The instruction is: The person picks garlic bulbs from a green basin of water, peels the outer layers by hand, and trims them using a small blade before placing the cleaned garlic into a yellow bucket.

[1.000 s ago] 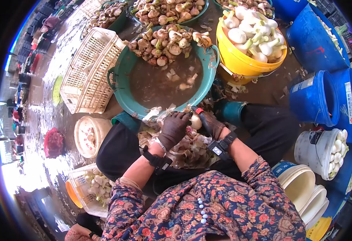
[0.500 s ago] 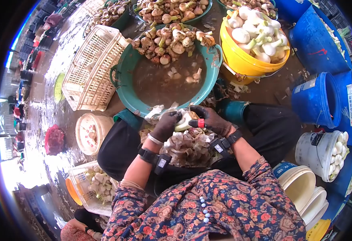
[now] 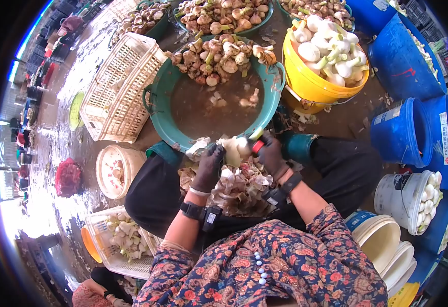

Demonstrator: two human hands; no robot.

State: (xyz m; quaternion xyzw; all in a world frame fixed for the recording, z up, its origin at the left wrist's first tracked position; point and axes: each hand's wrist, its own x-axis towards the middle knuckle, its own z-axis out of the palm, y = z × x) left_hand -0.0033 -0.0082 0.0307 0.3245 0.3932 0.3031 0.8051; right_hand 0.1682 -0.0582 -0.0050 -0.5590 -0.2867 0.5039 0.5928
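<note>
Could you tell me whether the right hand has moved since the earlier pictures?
Yes: the right hand has edged slightly up toward the green basin.

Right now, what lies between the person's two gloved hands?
In the head view, a pale peeled bulb sits between the left hand and the right hand, both holding it.

Both arms reach forward, elbows bent, forearms angling inward; the gloved left hand (image 3: 209,162) is curled closed, the gloved right hand (image 3: 271,153) clenched just beside it
</note>
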